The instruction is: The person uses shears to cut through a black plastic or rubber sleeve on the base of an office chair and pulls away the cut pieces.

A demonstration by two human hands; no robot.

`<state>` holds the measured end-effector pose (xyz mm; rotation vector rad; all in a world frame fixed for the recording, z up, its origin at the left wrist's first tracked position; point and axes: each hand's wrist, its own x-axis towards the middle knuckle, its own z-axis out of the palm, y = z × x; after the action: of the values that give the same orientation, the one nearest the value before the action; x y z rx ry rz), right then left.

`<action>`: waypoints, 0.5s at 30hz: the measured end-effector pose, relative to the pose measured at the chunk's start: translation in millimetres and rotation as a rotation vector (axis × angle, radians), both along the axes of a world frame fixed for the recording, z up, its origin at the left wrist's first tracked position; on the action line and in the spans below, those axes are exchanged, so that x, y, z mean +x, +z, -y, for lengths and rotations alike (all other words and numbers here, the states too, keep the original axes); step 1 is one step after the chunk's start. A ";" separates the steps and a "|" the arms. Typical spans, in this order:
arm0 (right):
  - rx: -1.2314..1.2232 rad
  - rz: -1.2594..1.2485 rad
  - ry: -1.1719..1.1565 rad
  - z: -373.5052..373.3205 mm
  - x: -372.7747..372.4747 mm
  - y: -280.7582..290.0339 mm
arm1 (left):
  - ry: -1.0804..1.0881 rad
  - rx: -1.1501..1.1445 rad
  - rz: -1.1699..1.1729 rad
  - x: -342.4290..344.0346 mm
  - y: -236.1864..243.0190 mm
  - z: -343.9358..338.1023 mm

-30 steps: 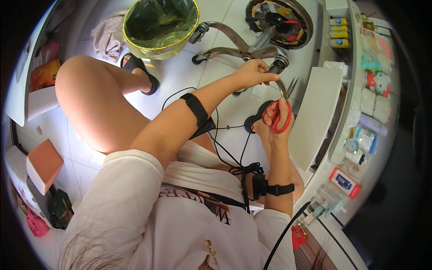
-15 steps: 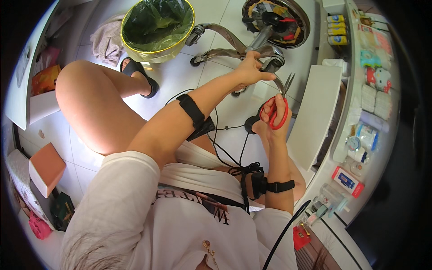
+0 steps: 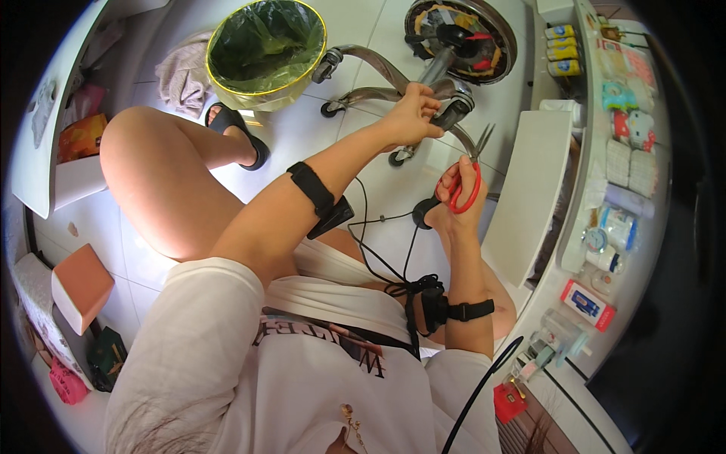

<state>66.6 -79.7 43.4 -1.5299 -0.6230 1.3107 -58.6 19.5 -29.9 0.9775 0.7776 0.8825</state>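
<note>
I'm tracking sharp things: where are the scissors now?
In the head view, right of centre: the scissors are in the right hand, blades up, near the wheeled metal base.

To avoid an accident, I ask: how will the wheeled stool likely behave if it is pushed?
The stool is probably heavy, since its legs look metallic. Appearing tipped sideways, it may rock or roll on its round seat.

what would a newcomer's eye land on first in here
Probably the red-handled scissors, held in the right hand with the blades pointing up the picture. Next comes the wheeled stool lying tipped on the floor ahead, the left hand close by one of its casters. The yellow-rimmed bin stands to the stool's left.
</note>
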 end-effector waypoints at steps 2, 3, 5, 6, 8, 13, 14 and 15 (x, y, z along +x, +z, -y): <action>0.016 0.050 -0.067 -1.0 3.1 -8.9 | 0.023 -0.030 -0.178 -8.6 -1.1 2.9; 0.031 0.077 -0.096 -1.4 4.8 -11.7 | 0.031 -0.046 -0.271 -14.1 -2.2 4.0; 0.070 0.135 -0.144 -6.0 5.1 -12.4 | 0.177 -0.182 -0.430 -31.1 -32.8 -5.0; 0.061 0.181 -0.163 -8.5 6.6 -14.5 | 0.246 -0.251 -0.511 -39.6 -46.8 -8.6; 0.045 0.284 -0.201 -13.6 9.0 -13.2 | 0.384 -0.352 -0.611 -56.9 -45.6 -6.1; 0.147 0.565 -0.155 -42.3 8.0 -12.0 | 0.792 -0.716 -0.160 -80.2 -111.1 -24.3; 0.177 0.644 -0.157 -49.2 5.5 -12.4 | 0.798 -0.734 0.016 -82.8 -108.7 -25.6; 0.210 0.718 -0.147 -58.7 -3.2 -7.2 | 0.832 -0.779 0.149 -88.7 -109.7 -27.6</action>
<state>63.4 -21.0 36.2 -1.8185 -1.0317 0.5361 -147.3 47.1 -139.6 -0.1397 1.2923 1.1894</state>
